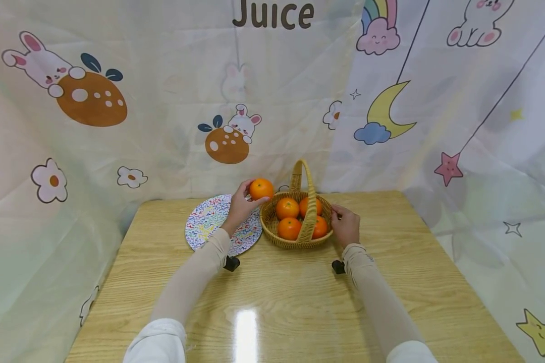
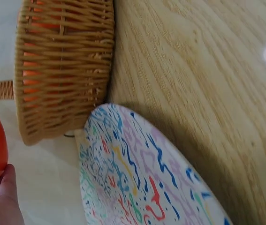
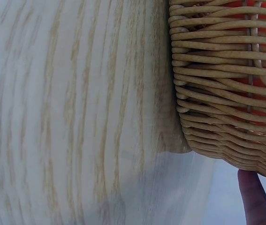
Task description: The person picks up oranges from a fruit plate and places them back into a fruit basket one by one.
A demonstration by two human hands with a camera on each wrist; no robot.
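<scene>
My left hand (image 1: 240,206) holds an orange (image 1: 261,189) between thumb and fingers. It is raised beside the basket's left rim, over the right part of a round plate with colourful squiggles (image 1: 205,218). The wicker basket (image 1: 298,245), with a tall arched handle, stands upright on the table and has several oranges (image 1: 289,228) inside. At its right side, my right hand (image 1: 346,225) grips the rim with thumb and fingertips. In the right wrist view, fingers (image 3: 254,197) meet the woven wall (image 3: 226,93).
The wooden table (image 1: 290,302) ends at the back against a hanging cloth (image 1: 172,101) printed with rabbits, flowers and stars. The plate lies directly left of the basket, close to it. The basket's handle (image 1: 310,201) rises above the oranges.
</scene>
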